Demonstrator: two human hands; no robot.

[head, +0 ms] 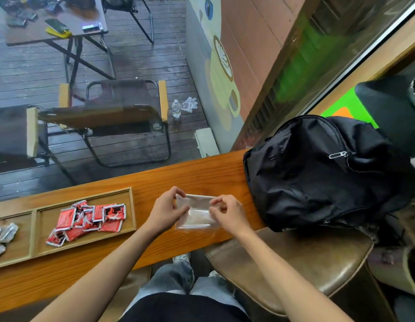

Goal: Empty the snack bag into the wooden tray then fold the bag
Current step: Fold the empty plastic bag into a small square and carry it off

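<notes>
A clear plastic snack bag [198, 216] lies flat and looks empty on the wooden counter [201, 175] in front of me. My left hand [165, 209] pinches its upper left corner with finger and thumb. My right hand [228, 213] pinches the bag's upper right part, fingers curled over it. To the left sits the wooden tray [132, 205], divided into compartments. Several red snack packets [85, 219] are heaped in its right compartment. Silvery packets [4, 233] lie in the compartment at the far left.
A black backpack [322, 173] stands on the counter just right of my right hand. A brown leather stool [294, 263] is below it. Beyond the counter are folding chairs [113, 112], a water bottle [176, 109] and a table [55, 22] on dark decking.
</notes>
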